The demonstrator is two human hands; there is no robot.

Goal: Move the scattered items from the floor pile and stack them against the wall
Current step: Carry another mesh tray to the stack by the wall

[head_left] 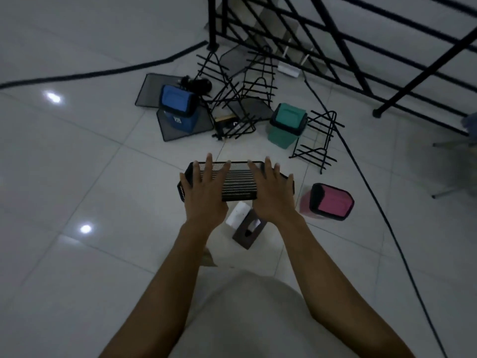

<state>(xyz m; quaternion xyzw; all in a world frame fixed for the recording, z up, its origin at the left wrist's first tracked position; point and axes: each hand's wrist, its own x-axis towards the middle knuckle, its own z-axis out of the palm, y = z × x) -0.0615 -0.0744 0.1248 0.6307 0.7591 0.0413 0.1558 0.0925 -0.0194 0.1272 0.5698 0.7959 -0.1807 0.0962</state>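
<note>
A black mesh tray point(238, 180) is held up over the floor between both hands. My left hand point(205, 191) lies flat on its left part with fingers spread straight. My right hand point(273, 189) lies the same way on its right part. Beyond it the floor pile holds a blue bin point(178, 107) on flat mesh trays point(149, 90), black wire racks point(240, 94), a green bin point(285, 125) and another wire rack point(318, 140). A pink bin point(330, 202) lies on its side at the right. A brown tissue box point(247, 228) sits below my hands.
A black metal stair railing point(361, 47) crosses the upper right, with steps behind it. A black cable point(374, 197) runs down the right side of the tiled floor, and another cable point(103, 72) curves across the upper left. My light clothing fills the bottom centre.
</note>
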